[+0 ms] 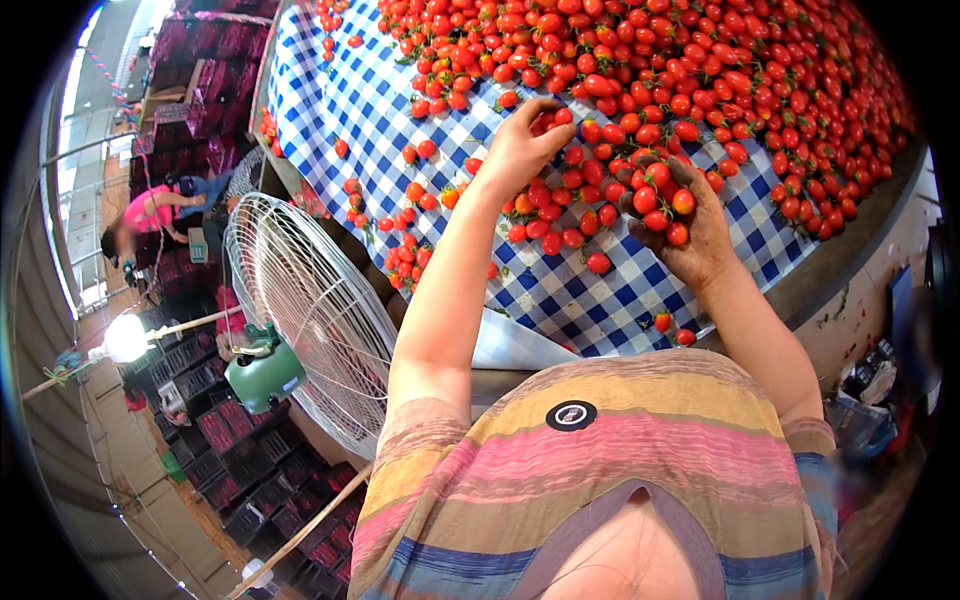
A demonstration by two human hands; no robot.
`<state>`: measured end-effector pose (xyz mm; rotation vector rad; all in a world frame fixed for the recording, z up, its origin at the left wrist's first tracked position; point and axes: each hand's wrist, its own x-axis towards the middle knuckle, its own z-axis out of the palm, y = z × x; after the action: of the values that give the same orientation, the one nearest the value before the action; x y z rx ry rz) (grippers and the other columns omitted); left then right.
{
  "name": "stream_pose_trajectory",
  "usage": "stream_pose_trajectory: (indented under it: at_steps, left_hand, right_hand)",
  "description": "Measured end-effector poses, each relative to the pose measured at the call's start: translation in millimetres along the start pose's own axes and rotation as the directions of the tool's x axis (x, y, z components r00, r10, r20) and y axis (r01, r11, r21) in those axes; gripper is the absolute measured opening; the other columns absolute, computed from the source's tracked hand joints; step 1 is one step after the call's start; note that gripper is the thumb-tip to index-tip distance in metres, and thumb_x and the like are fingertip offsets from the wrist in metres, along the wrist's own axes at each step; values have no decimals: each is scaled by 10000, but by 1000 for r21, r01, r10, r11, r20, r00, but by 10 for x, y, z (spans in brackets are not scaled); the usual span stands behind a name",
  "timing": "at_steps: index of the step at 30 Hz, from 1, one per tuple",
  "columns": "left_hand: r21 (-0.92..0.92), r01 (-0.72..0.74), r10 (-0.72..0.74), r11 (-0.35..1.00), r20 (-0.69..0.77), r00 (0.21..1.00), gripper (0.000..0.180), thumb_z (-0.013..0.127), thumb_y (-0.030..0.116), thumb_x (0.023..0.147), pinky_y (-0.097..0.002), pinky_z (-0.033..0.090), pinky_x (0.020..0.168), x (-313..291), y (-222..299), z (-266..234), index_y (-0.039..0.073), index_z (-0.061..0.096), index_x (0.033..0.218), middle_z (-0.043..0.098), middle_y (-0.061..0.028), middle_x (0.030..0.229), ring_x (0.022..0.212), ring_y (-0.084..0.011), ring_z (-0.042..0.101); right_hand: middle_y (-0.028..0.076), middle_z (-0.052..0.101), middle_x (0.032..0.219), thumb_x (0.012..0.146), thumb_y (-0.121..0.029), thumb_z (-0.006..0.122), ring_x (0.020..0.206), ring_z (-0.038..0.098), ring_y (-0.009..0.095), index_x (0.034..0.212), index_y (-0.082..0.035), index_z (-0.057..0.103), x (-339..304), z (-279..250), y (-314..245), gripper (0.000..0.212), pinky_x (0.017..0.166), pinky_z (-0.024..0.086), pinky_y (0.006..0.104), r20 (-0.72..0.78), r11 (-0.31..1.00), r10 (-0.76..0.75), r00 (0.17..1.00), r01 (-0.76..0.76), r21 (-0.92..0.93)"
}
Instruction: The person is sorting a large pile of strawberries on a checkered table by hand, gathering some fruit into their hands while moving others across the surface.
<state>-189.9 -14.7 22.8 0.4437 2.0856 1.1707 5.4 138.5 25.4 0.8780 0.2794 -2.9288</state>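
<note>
A large heap of red cherry tomatoes covers the far part of the table, some with green stems. Several more lie loose on the blue-and-white checked cloth. Just at the heap's near edge, my left hand has its fingers curled over a couple of cherry tomatoes, with the thumb beside them. My right hand, its fingers darkly stained, is cupped palm up around several cherry tomatoes. Between the two hands lies a small cluster of cherry tomatoes on the cloth.
A big wire-caged fan with a green motor stands to the left of the table. Beyond it are a lit bulb, stacked dark crates and a person in a pink top. The table's wooden edge curves along the right.
</note>
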Motion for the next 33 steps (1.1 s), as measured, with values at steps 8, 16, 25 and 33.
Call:
stream_pose_trajectory:
  at_steps: [8,16,25,33]
  left_hand:
    - [-233,-171,245,957,338,909,442,770,268,903,-208,429,533,-984,935,711,99,595,1272,675,16,893,653,-17,538]
    - [-115,-621,525,775,664,532,553,715,336,858,-347,528,804,-1192,1479,2649,0,584,1277,671,-172,1068,900,-244,652]
    - [-53,-844,745,534,501,440,501,684,260,870,-402,448,1043,-1183,1387,2369,-13,599,1280,601,-218,1266,1214,-359,571]
    - [211,-352,404,912,-317,858,232,630,173,990,-282,558,751,-504,304,-607,23,703,1150,732,-48,980,867,-117,681]
  right_hand:
    - [158,664,1152,982,-350,564,988,671,284,1219,-49,604,-1031,-101,-174,386,625,593,335,181,930,-329,927,285,233]
    - [176,579,1337,1018,-307,511,1150,618,316,1343,-69,531,-2571,-1103,-442,403,956,554,497,-508,629,-711,486,762,-152]
    - [154,398,1543,1036,-313,473,1438,360,300,1491,-152,447,-2653,-2449,-338,483,1121,365,522,-499,530,-847,184,370,-763]
    - [130,639,1228,1036,-185,542,1054,624,190,1353,5,547,-2119,-1115,-431,369,969,502,345,-49,181,-969,241,563,-807]
